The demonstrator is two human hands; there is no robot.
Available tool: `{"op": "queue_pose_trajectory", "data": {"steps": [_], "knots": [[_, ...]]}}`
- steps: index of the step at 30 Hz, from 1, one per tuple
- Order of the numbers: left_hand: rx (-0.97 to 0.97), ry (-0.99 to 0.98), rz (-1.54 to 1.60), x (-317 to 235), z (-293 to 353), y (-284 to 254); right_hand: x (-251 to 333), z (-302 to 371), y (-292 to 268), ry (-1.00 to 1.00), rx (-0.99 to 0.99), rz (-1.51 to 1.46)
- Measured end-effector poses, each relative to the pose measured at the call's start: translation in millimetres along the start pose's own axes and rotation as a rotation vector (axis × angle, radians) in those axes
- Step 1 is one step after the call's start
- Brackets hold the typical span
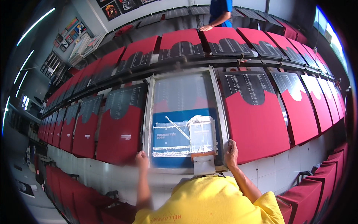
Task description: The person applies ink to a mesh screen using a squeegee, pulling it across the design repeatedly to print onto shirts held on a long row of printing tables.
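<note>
A screen printing frame (220, 112) with a pale metal rim lies in front of me over a red shirt panel on a dark board. Its mesh is see-through at the far part and blue (167, 162) at the near part, with white ink smeared around a lettered area. At its near edge stands a squeegee (204, 164) with a pale plate and a brownish strip. My left hand (141, 159), slightly blurred, is closed at the frame's near left edge. My right hand (232, 154) grips the near right edge, fingers wrapped round it.
Red shirt panels on dark boards stand in rows left and right, such as this one (257, 127). A dark rail (179, 67) runs behind the frame. Beyond it, a person in blue (220, 15) rests a hand by a far board. More red-covered boards (304, 190) lie behind me.
</note>
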State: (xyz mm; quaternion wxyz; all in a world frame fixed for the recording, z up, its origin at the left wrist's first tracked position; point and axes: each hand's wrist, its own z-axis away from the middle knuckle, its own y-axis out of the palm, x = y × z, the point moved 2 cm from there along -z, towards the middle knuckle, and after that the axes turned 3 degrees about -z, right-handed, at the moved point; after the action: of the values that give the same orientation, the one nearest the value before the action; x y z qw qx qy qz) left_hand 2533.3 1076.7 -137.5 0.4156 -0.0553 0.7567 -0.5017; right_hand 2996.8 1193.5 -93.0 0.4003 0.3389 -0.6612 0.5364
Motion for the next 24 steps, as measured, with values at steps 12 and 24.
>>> {"op": "queue_pose_trajectory", "data": {"steps": [12, 24], "knots": [[0.082, -0.194, 0.237, 15, -5, 5, 4, -2, 2, 0.04, -0.043, 0.005], [0.057, -0.162, 0.337, 9, -5, -1, -4, -3, 5, 0.053, -0.052, -0.011]]}}
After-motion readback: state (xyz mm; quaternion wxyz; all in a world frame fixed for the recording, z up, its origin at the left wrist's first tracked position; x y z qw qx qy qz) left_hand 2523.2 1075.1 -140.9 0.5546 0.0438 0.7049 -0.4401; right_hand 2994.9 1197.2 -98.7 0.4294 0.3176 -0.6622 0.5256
